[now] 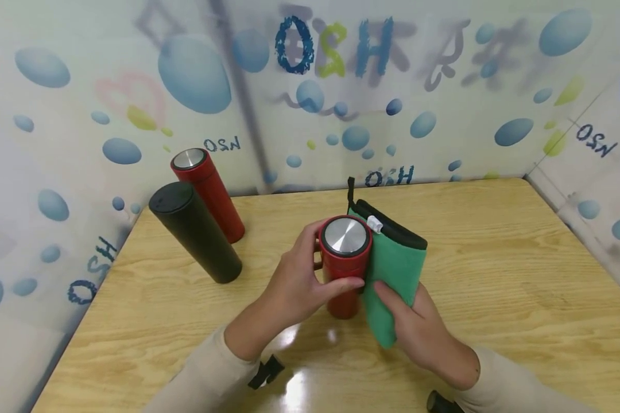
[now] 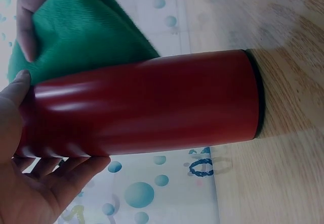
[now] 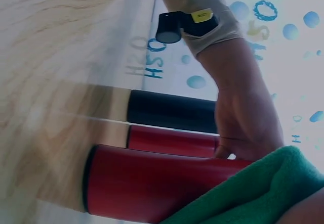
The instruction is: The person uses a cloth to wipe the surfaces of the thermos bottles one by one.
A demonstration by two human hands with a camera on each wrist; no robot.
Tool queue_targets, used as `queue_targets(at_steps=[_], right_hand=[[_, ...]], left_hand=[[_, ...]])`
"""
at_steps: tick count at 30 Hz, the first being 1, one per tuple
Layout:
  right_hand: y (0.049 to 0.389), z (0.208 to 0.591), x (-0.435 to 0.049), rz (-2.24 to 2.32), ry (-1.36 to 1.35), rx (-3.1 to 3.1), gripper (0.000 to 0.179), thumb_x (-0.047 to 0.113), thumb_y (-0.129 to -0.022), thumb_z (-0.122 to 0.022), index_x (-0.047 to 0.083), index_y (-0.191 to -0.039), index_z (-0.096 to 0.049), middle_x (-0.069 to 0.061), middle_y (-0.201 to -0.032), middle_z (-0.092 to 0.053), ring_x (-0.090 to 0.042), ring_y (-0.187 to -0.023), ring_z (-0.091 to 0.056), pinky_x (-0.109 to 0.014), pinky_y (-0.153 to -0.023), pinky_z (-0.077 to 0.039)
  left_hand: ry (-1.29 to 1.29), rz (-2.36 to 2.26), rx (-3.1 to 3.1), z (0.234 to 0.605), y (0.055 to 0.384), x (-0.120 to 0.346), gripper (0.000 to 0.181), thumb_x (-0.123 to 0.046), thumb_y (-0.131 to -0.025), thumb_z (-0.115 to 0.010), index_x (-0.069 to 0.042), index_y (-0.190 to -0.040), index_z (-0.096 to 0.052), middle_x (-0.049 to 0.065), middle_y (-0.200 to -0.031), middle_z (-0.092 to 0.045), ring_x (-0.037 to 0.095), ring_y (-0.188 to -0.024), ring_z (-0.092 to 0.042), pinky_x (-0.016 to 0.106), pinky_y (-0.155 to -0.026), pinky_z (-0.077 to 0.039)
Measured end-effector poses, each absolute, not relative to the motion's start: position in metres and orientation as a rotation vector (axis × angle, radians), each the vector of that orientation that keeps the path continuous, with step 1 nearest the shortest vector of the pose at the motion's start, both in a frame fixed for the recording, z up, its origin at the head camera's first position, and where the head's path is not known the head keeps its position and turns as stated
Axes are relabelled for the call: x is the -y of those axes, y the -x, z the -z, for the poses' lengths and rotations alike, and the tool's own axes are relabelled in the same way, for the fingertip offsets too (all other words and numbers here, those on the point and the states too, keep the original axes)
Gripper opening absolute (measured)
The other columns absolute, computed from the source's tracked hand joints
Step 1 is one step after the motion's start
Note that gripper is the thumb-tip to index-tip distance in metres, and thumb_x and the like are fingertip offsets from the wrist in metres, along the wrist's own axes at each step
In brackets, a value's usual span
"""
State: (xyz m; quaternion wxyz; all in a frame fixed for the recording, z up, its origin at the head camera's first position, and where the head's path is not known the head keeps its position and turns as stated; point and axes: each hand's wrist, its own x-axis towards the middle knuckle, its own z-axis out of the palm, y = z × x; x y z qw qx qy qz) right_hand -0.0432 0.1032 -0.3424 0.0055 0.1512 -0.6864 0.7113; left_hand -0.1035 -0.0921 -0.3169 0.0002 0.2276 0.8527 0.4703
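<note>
A red thermos bottle [image 1: 345, 267] with a silver-topped lid stands upright on the table. Around its upper part curl the fingers and thumb of my left hand [image 1: 305, 272]. In my right hand [image 1: 423, 330] is a green fabric pouch [image 1: 400, 264] with a black rim, a small white tag and a black loop, its thumb across the front. The pouch leans against the bottle's right side. The left wrist view shows the red bottle [image 2: 147, 105] down to its black base, with the green pouch [image 2: 86, 37] beside it. Part of the right hand is behind the pouch.
A black bottle [image 1: 198, 232] and a second red bottle [image 1: 212, 195] stand close together at the left of the wooden table [image 1: 496, 275]. A wall covering [image 1: 444, 103] printed with blue drops rises behind the table. Black wrist cameras [image 1: 266, 371] sit near both sleeves.
</note>
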Motion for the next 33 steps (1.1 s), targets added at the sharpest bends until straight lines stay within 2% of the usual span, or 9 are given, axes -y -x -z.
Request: queue_targets(at_steps=[5, 10, 21, 27, 33], right_hand=[[0.04, 0.343, -0.103, -2.182, -0.519, 2.075, 0.037, 0.0, -0.104, -0.042, -0.006, -0.14, -0.041, 0.003, -0.124, -0.061, -0.005, -0.115, -0.058, -0.017, -0.097, -0.049], [0.043, 0.347, -0.1, -2.139, -0.557, 2.101, 0.033, -0.001, -0.104, -0.041, -0.008, -0.136, -0.044, 0.005, -0.118, -0.061, -0.005, -0.108, -0.059, -0.016, -0.093, -0.049], [0.05, 0.342, -0.1, -2.249, -0.396, 2.307, 0.036, 0.01, -0.106, -0.04, -0.005, -0.139, -0.045, -0.012, -0.124, -0.058, -0.007, -0.11, -0.058, -0.02, -0.095, -0.048], [0.045, 0.338, -0.102, -2.296, -0.316, 2.256, 0.038, 0.014, -0.106, -0.043, -0.003, -0.14, -0.043, -0.004, -0.123, -0.06, -0.008, -0.113, -0.059, -0.021, -0.096, -0.05], [0.036, 0.338, -0.103, -2.289, -0.356, 2.137, 0.037, 0.008, -0.106, -0.043, -0.002, -0.141, -0.042, 0.001, -0.124, -0.061, -0.008, -0.114, -0.059, -0.02, -0.096, -0.05]], left_hand=[[-0.71, -1.474, -2.684, 0.316, 0.104, 0.092, 0.093, -0.034, -0.075, -0.088, -0.023, -0.148, -0.032, -0.006, -0.138, -0.054, 0.015, -0.123, -0.058, 0.034, -0.088, -0.06], [-0.706, -1.467, -2.686, 0.317, 0.104, 0.093, 0.093, -0.035, -0.075, -0.088, -0.022, -0.148, -0.031, -0.005, -0.138, -0.053, 0.016, -0.123, -0.058, 0.034, -0.088, -0.059], [-0.671, -1.472, -2.67, 0.316, 0.103, 0.093, 0.094, -0.034, -0.075, -0.088, -0.021, -0.149, -0.031, -0.004, -0.139, -0.053, 0.016, -0.124, -0.058, 0.034, -0.09, -0.059], [-0.693, -1.469, -2.677, 0.315, 0.105, 0.092, 0.094, -0.033, -0.075, -0.089, -0.022, -0.148, -0.032, -0.005, -0.138, -0.054, 0.014, -0.124, -0.057, 0.033, -0.089, -0.059], [-0.702, -1.461, -2.671, 0.315, 0.105, 0.092, 0.093, -0.035, -0.075, -0.088, -0.021, -0.148, -0.032, -0.004, -0.139, -0.054, 0.015, -0.124, -0.057, 0.034, -0.09, -0.059]])
